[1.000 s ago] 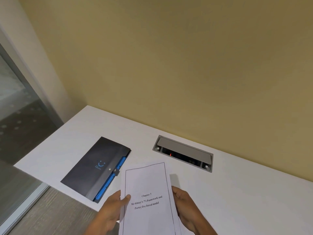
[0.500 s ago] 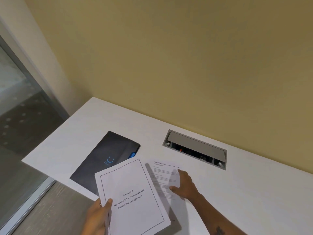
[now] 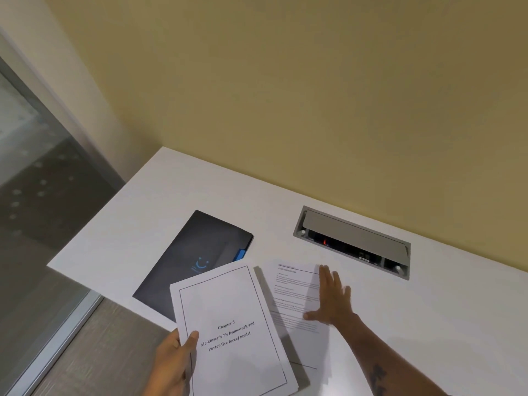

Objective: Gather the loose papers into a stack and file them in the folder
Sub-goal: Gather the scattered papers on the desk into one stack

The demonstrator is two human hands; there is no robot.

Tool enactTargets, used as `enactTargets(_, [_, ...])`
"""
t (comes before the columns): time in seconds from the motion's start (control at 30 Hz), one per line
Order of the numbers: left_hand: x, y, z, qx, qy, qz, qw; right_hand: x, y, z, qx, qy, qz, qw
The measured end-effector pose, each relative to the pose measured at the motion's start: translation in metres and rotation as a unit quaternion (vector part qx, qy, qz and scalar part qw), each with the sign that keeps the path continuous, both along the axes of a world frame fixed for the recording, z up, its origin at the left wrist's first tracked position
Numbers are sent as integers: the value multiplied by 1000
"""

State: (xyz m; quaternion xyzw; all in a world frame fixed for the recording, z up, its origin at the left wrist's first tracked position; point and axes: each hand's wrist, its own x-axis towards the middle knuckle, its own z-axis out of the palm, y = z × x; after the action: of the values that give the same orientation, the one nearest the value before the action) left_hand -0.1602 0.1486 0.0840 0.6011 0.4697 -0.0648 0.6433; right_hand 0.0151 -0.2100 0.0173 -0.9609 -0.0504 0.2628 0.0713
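— Papers (image 3: 228,332), how far gathered?
— A partial stack is pinched in the left hand (image 3: 174,358) at lower centre. One sheet (image 3: 291,298) is pressed flat under the open right hand (image 3: 333,301). Further up-left, the folder (image 3: 194,255) lies closed; filing is not begun.

white desk (image 3: 160,201) under a mustard-yellow wall (image 3: 285,81). dark grey folder (image 3: 194,252) with a blue smile mark and a blue tab at its 3 o'clock edge. white sheets (image 3: 228,324) printed black, thin black border. grey cable hatch (image 3: 353,241) with a small red light.
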Motion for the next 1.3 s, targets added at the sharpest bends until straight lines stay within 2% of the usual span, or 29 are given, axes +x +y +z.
enactTargets(0.2, [9, 4, -5, -46, 8, 12, 999, -12, 1, -19, 60, -68, -23, 996])
enactTargets(0.3, [17, 5, -6, -54, 2, 6, 999, -16, 15, -2, 78, -51, -36, 995])
enactTargets(0.4, [26, 6, -4, -50, 3, -12, 999, -23, 23, 8, 83, -34, -111, 990])
enactTargets(0.53, [36, 4, -5, -57, 4, -23, 998, -39, 15, 1, 171, -12, -283, 944])
enactTargets(0.73, [55, -22, 11, -66, -8, -46, 997, -54, -14, 5, 288, 18, -379, 879])
enactTargets(0.9, [70, -50, 14, -65, -4, -89, 994, -57, -48, 41, 386, 11, -413, 825])
enactTargets(1.1, [90, -97, 36, -80, -16, -163, 983, -62, -82, 81, 472, 80, -425, 768])
enactTargets(1.3, [108, -148, 57, -64, 14, -264, 962, -76, -92, 116, 520, 133, -372, 757])
